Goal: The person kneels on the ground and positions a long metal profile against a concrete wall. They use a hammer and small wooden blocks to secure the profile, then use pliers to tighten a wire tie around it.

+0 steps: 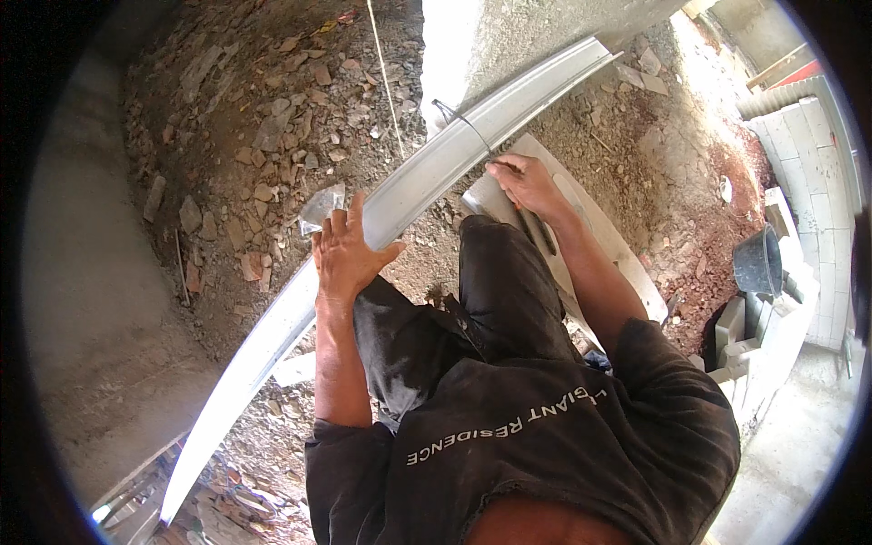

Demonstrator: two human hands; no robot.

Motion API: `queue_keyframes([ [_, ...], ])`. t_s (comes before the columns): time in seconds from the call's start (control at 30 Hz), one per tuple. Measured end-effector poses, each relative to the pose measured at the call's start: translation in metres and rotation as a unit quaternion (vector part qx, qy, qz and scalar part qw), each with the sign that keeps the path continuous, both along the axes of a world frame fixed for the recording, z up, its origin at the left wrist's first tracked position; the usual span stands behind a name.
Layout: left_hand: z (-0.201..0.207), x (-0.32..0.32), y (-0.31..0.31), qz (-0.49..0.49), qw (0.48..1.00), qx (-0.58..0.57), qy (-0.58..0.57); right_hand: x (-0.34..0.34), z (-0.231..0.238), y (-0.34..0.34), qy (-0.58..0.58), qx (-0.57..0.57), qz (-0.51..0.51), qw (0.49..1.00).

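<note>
A long silvery metal profile (436,182) runs slantwise from the lower left to the upper right, passing in front of my knees. My left hand (343,250) lies on it with fingers stretched and thumb spread, pressing near its middle. Across the profile's upper part lies a thin dark bent wire-like piece (468,123), with a small hook at its far end. Its near end meets my right hand (527,182), whose fingers are closed on it; its exact kind is unclear. Beneath my right wrist, a dark slim tool (543,238) rests on a pale board (599,232).
Broken stone and rubble (263,136) cover the ground on the far side. A crumpled clear plastic piece (321,209) sits beside my left hand. At right stand a dark bucket (758,261) and pale blocks (808,173). A concrete wall (109,300) rises at left.
</note>
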State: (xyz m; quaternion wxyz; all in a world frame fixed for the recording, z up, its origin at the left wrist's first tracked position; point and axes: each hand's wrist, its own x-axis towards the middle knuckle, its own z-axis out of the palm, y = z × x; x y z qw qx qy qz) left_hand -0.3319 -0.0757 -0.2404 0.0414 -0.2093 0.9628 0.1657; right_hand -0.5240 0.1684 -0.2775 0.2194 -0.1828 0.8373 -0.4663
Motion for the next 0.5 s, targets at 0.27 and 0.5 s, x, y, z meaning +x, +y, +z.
queue_keyframes([
  [0.27,-0.006,-0.029,0.103,-0.101,0.923,0.250,0.274,0.003,0.010,0.029,-0.067,-0.014,-0.012,0.998],
  [0.5,-0.062,-0.129,0.140,0.160,0.691,0.679,0.187,-0.022,-0.010,0.048,0.020,-0.032,0.073,0.997],
])
